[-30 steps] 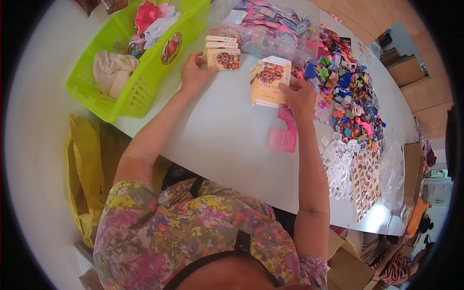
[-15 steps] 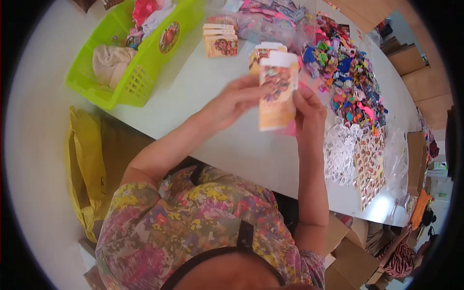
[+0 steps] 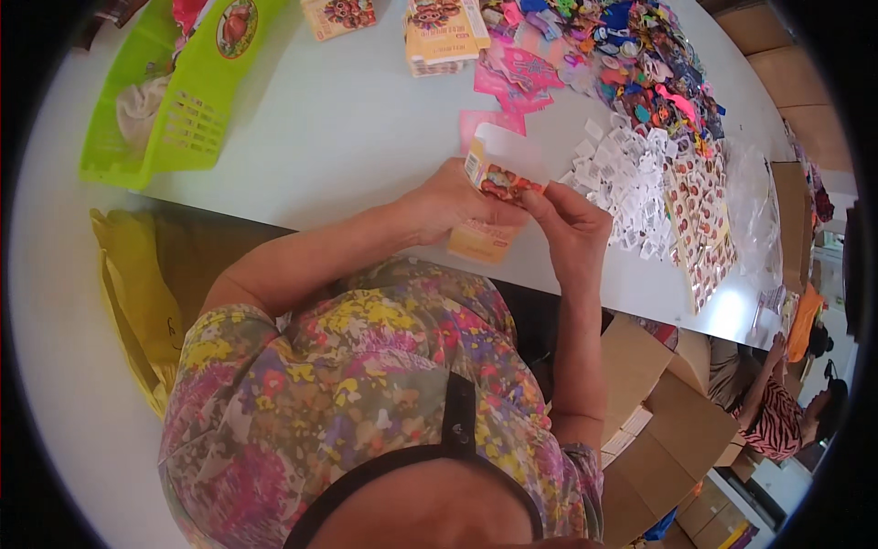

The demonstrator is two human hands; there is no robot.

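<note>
White table (image 3: pixel 311 128) fills the ground before me, its near edge running across below my hands. Open cardboard carton (image 3: pixel 686 439) below that edge, right. Lime-green basket (image 3: pixel 206 87), cloth inside, toward the table's left end, one corner at the near edge. Yellow bag (image 3: pixel 142 284) hangs below it. Heap of small colourful trinkets (image 3: pixel 631 73) along the right edge; pile of white tags (image 3: pixel 631 188) between it and the near edge; sticker sheets (image 3: pixel 700 220) near the near-right corner.

My left hand (image 3: pixel 448 201) is half curled round a yellow printed box (image 3: pixel 501 183), some fingers hidden; my right hand (image 3: pixel 576 220) pinches its right side, thumb against forefinger. Box tilted, pale open end up, above the table by the middle of the near edge. Farther in, stacked boxes (image 3: pixel 445 41); pink cards (image 3: pixel 517 78) just beside them.
</note>
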